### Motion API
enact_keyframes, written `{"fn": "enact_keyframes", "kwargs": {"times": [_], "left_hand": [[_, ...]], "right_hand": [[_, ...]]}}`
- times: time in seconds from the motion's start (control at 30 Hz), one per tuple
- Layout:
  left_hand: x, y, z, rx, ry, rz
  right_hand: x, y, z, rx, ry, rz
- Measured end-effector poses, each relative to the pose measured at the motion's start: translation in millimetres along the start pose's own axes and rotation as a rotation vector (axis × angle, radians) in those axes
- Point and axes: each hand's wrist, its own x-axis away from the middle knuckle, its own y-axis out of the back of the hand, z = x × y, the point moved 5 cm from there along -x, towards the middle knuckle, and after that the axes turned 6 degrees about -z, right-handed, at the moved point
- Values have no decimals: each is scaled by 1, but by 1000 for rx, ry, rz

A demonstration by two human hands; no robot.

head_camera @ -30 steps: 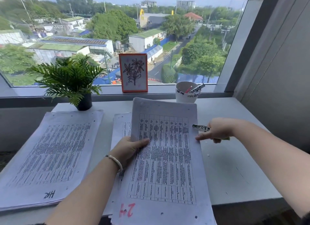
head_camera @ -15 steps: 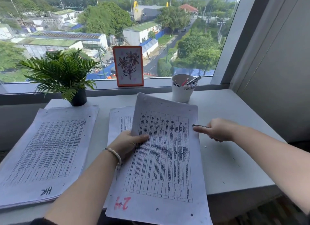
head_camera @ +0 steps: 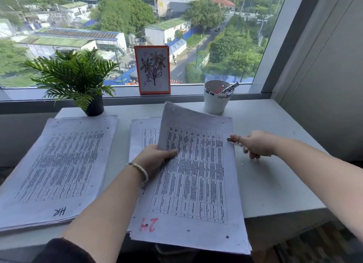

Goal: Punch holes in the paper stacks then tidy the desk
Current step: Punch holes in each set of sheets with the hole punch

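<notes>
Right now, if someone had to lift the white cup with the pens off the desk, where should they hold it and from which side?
Probably round the bare lower wall of the white cup, reaching in from the right or front. It stands upright and tapers downward, its rim is crowded with a marker and clips, and the lifted paper stack crowds its near left side.
</notes>
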Motion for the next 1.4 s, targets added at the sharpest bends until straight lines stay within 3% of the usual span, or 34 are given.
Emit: {"fn": "enact_keyframes", "kwargs": {"times": [0.27, 0.43, 0.53, 0.63, 0.77, 0.83, 1.23, 1.4], "left_hand": [[3, -6, -5, 46, 38, -16], [4, 11, -37, -438, -156, -251], [9, 5, -87, -849, -447, -415], [11, -40, -139, -1209, -748, -292], [2, -101, -166, -1334, -701, 66], [0, -124, -164, -1454, -691, 125], [-11, -143, -158, -1502, -748, 20], [-10, -134, -160, -1463, -722, 21]], "right_hand": [[1, 2, 3, 40, 100, 0], [0, 8, 6, 30, 143, -104], [5, 13, 10, 119, 175, -185], [12, 17, 13, 220, 245, -287], [19, 18, 15, 306, 323, -366], [21, 17, 15, 310, 355, -394], [24, 9, 19, 382, 450, -501], [23, -2, 15, 381, 378, -314]]}}
